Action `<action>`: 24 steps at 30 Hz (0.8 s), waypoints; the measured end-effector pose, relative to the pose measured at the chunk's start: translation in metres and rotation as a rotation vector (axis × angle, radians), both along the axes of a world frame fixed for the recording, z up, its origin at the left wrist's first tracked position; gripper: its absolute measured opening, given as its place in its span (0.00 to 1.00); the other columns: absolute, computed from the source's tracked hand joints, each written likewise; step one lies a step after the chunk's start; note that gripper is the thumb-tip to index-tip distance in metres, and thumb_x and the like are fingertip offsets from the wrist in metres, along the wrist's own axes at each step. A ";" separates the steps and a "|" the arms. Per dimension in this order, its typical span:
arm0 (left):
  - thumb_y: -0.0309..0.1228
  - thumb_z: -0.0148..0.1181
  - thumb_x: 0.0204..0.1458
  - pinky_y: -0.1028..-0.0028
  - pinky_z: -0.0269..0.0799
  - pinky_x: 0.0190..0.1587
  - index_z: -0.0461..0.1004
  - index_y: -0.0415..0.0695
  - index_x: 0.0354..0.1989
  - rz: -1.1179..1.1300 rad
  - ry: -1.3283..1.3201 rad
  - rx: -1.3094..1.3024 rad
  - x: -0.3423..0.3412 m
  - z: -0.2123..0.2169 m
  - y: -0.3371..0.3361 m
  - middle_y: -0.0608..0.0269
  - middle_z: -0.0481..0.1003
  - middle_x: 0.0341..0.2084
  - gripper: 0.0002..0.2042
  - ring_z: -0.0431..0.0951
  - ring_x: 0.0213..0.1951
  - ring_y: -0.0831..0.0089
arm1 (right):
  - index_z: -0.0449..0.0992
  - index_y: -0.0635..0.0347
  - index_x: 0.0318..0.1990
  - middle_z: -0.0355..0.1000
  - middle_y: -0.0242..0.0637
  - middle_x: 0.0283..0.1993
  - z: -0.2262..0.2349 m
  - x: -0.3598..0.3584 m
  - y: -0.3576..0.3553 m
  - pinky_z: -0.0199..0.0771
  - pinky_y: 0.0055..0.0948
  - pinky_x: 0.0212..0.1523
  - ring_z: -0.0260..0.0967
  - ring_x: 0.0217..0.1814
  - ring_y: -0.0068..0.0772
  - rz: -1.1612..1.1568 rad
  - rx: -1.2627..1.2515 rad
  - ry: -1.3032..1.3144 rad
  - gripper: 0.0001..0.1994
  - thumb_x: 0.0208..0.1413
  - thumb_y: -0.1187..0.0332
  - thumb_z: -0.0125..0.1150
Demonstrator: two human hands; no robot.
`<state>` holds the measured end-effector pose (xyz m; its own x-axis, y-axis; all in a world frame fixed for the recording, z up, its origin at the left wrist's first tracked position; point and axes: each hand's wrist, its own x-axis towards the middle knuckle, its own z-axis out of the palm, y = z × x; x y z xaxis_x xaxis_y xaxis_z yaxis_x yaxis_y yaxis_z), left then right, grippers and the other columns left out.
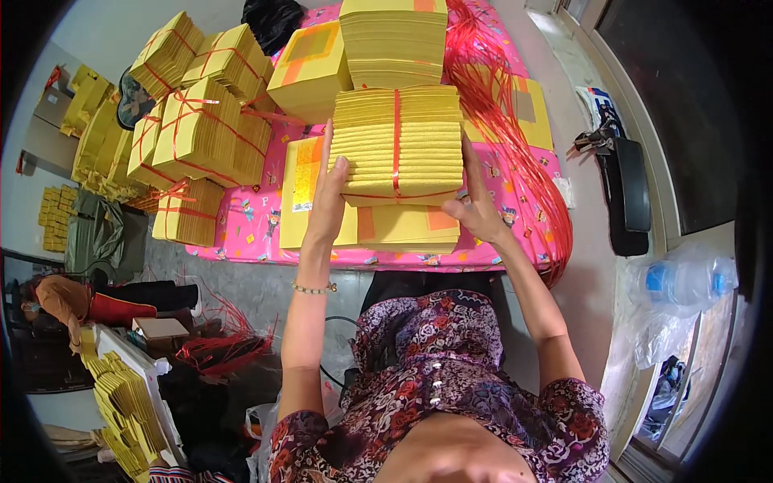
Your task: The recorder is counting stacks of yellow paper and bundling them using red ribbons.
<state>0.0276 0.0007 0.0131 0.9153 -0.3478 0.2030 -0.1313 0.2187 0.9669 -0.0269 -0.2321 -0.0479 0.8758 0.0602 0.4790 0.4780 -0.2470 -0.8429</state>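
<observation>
In the upper middle of the frame, the left hand (328,197) and right hand (481,209) hold a yellow bundle (366,149), fingers laid along its 2 sides. Red strapping (396,133) already crosses its face, so it looks bound. Banded stacks (189,133) at upper left seem finished too. The tall stack (393,48) at top centre appears unbound; loose red strands (483,36) at upper right look unused.

Sm. white label (302,207) on yellow stack (295,229): too tiny to read. Blue label (659,277) on clear bottle (697,278): illeg. Lone white capital ltr. (265,202) legible on pink sheet (241,216).
</observation>
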 end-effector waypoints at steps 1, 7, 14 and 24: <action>0.44 0.42 0.59 0.72 0.45 0.64 0.38 0.44 0.69 0.012 0.004 -0.028 -0.001 -0.001 -0.001 0.55 0.53 0.63 0.34 0.55 0.62 0.70 | 0.34 0.62 0.68 0.36 0.50 0.71 -0.003 0.001 0.000 0.32 0.43 0.70 0.28 0.74 0.44 -0.004 0.000 -0.002 0.53 0.45 0.44 0.62; 0.44 0.44 0.59 0.71 0.53 0.61 0.47 0.41 0.66 0.009 0.100 -0.073 0.000 -0.015 0.006 0.55 0.61 0.58 0.31 0.61 0.59 0.71 | 0.36 0.61 0.68 0.38 0.44 0.71 -0.001 0.007 0.001 0.38 0.38 0.69 0.35 0.73 0.38 -0.034 -0.023 0.013 0.51 0.44 0.60 0.69; 0.43 0.47 0.60 0.73 0.57 0.58 0.54 0.36 0.63 0.172 -0.085 -0.015 -0.007 -0.008 -0.006 0.55 0.67 0.54 0.28 0.66 0.55 0.72 | 0.33 0.61 0.69 0.40 0.46 0.71 0.021 0.003 0.017 0.41 0.35 0.69 0.37 0.73 0.37 -0.008 0.122 0.030 0.53 0.43 0.64 0.70; 0.39 0.56 0.55 0.78 0.65 0.49 0.57 0.36 0.62 0.344 -0.029 -0.034 -0.023 -0.019 -0.011 0.59 0.71 0.48 0.29 0.70 0.47 0.77 | 0.33 0.64 0.68 0.35 0.46 0.72 0.005 0.008 -0.012 0.36 0.33 0.69 0.33 0.74 0.37 0.112 0.283 0.023 0.44 0.55 0.56 0.56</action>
